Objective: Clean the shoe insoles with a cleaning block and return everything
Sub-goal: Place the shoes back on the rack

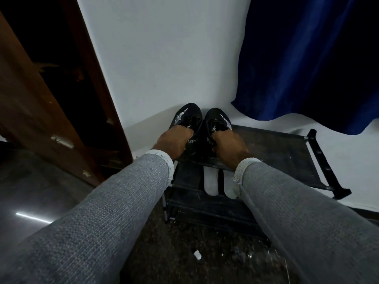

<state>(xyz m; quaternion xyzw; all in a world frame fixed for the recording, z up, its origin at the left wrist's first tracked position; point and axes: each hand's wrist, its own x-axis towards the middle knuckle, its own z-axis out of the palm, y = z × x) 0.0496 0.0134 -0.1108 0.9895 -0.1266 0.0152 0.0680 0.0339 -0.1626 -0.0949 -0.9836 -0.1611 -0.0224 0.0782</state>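
A black shoe rack (pixel 287 152) stands against the white wall. On its top shelf's left end sit two black shoes, touching: the left hand (pixel 174 140) grips the left shoe (pixel 187 115), the right hand (pixel 229 143) grips the right shoe (pixel 217 119).

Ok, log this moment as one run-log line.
left hand: grips left shoe | right hand: grips right shoe | shoes: atop rack

Two shoes, the left shoe (pixel 185 116) and the right shoe (pixel 218 119), stand side by side on the top shelf of the rack (pixel 287 152), at its left end, toes to the wall (pixel 164 58). The left hand (pixel 174 140) holds the left shoe and the right hand (pixel 227 143) the right one. Two insoles (pixel 211 182) lie on the shelf below, a door (pixel 41 99) is left of the rack, and a curtain (pixel 307 58) hangs behind it on the right.
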